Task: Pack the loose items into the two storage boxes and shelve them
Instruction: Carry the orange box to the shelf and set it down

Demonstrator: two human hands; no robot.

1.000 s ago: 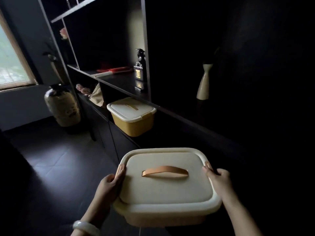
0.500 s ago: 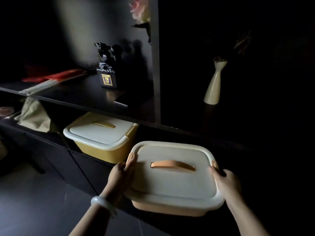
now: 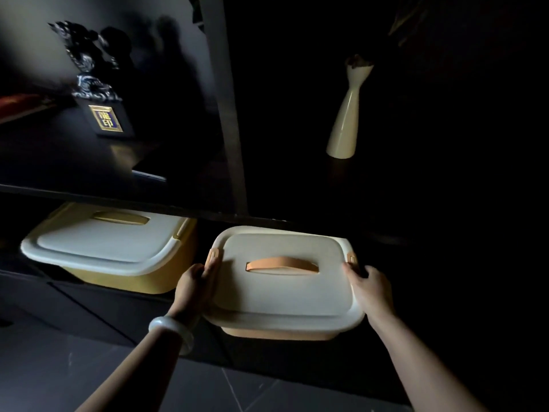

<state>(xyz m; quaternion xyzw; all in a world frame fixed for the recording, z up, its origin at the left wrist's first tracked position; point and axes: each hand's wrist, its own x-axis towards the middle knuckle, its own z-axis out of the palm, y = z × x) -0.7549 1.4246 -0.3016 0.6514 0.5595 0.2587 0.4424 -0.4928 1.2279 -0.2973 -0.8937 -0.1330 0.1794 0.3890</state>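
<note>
Under the shelf edge [image 3: 208, 217], both hands [image 3: 194, 285] grip the orange box's [image 3: 285, 289] rim, just beside the yellow box [image 3: 113, 248].

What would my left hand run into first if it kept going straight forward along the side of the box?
Probably the peach latch on the peach box: the left hand points toward it. Beyond is the dark shelf opening; depth there is unclear.

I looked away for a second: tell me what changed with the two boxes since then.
The orange box, gripped at its sides by the left hand and right hand, has gone forward to the low shelf, its far edge now under the shelf board. The yellow box stayed shelved; the white vase stayed put.
</note>
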